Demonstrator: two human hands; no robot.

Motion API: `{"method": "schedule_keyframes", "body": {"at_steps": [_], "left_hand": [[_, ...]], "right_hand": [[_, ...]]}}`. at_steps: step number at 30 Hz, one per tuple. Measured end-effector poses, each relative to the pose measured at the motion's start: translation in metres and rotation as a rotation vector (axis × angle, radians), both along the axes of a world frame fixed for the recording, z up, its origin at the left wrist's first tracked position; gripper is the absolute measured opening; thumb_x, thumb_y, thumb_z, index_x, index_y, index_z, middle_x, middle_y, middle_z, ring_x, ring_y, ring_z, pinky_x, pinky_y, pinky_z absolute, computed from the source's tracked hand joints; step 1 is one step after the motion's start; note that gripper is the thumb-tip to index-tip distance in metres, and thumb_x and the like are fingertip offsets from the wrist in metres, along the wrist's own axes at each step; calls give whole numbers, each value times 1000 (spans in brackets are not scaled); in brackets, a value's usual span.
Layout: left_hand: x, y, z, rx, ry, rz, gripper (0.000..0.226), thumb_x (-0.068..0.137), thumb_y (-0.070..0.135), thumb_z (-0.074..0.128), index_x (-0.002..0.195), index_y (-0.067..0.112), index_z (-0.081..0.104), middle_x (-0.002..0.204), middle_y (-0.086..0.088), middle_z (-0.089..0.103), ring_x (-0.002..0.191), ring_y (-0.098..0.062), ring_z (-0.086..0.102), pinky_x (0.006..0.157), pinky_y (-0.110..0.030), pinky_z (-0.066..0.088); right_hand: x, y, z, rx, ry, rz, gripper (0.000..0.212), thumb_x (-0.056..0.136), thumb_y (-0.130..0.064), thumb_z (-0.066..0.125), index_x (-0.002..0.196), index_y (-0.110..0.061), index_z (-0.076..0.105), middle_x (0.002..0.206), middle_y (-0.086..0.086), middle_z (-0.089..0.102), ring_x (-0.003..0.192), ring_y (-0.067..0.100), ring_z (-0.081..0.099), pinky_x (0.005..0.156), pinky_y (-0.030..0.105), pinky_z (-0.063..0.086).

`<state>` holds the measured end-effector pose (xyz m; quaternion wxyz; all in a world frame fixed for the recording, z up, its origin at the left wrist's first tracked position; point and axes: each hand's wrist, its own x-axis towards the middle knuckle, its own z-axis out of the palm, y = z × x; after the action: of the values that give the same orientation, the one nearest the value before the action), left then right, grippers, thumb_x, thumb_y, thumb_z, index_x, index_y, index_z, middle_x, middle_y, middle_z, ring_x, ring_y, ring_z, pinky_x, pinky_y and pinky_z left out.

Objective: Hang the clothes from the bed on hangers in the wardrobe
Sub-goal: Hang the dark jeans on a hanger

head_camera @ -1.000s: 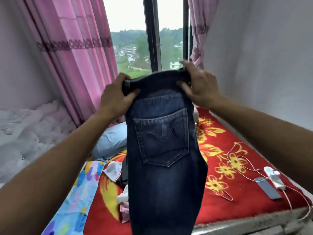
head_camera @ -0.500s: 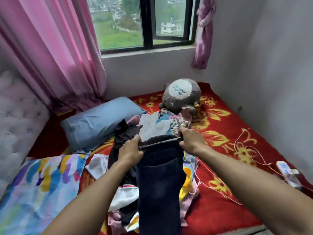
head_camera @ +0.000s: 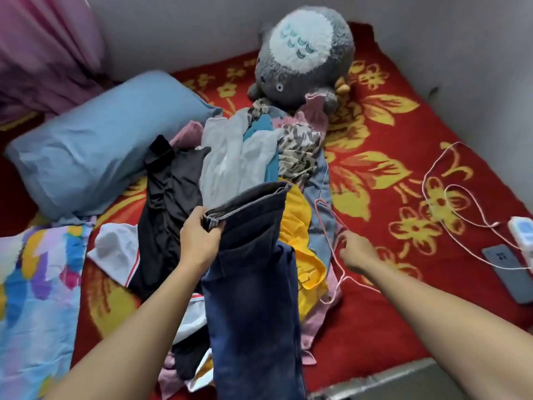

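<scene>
Red floral blanket (head_camera: 375,327) covers the bed, which sits in a corner of grey wall. Pink curtain (head_camera: 43,53) at upper left. Blue pillow (head_camera: 101,151) lies to the left, and a multicoloured sheet (head_camera: 34,284) sits below it at the near left edge. Grey plush (head_camera: 302,53) rests at the far end, touching the top of the clothes pile (head_camera: 239,157). The pile runs down the middle of the bed: white, teal, leopard-print and pink pieces, a black garment (head_camera: 170,197) on its left side, a yellow one (head_camera: 300,232) on its right. Jeans (head_camera: 253,284), dark blue and folded lengthwise, hang over the pile from the left hand (head_camera: 199,243), whose fingers and thumb are clamped on the waistband corner. Right hand (head_camera: 359,254) reaches out beside the jeans, back to the camera, fingers curled, tips at the pink wire hanger (head_camera: 330,243) lying on the pile's right edge; cannot tell whether they pinch the wire or only touch it. Far right on the blanket: looped cable (head_camera: 432,174), white charger (head_camera: 522,232), phone (head_camera: 507,269).
</scene>
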<state>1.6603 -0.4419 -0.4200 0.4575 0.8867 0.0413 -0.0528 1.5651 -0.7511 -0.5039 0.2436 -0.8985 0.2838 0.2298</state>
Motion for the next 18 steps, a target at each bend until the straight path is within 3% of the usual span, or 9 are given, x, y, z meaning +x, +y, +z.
{"method": "schedule_keyframes", "body": {"at_steps": [2,4,6,7,11,14,18], "left_hand": [[9,-4,-18,-25,-19,2,11,84,12,68,88,12,57,80,-8,65,77,-23,59,73,-38,48],[18,-9,-31,-36,-30,3,12,85,12,67,90,14,56,81,-3,65,76,-17,57,74,-37,49],[24,-12,-39,-43,-30,9,14,84,12,67,93,17,57,82,1,64,76,-14,57,73,-35,49],[25,-13,-41,-39,-27,6,15,84,11,68,94,17,58,82,0,65,76,-14,58,73,-34,49],[27,-12,-41,3,10,-15,12,84,8,67,91,14,60,82,-6,68,73,-14,59,73,-37,50],[30,-15,-31,37,41,-21,12,82,6,68,88,15,63,78,-4,68,72,-16,60,73,-38,50],[34,-16,-23,110,51,-70,16,80,8,71,89,20,68,83,0,67,78,-17,62,72,-31,48]], "right_hand": [[-25,-10,-47,-68,202,43,47,87,-14,55,132,-9,46,128,16,58,120,34,55,94,40,48],[-45,-9,-90,-41,321,70,62,88,-19,57,143,-8,30,135,18,50,126,35,50,99,41,44],[-61,-7,-121,1,378,96,71,89,-20,57,148,-9,20,137,19,48,127,35,49,100,40,42],[-66,-8,-130,2,364,100,65,89,-19,55,146,-10,24,134,19,52,124,35,52,98,40,44],[-53,-24,-115,-103,-8,-81,19,95,-19,43,112,-13,50,108,22,64,100,41,62,78,45,50],[-5,-32,-53,-108,-368,-192,22,98,-34,46,111,-19,54,102,22,66,91,45,62,66,42,43],[73,-9,19,-16,-725,-9,29,100,-40,43,114,-23,62,103,8,66,87,36,63,61,32,39]]}}
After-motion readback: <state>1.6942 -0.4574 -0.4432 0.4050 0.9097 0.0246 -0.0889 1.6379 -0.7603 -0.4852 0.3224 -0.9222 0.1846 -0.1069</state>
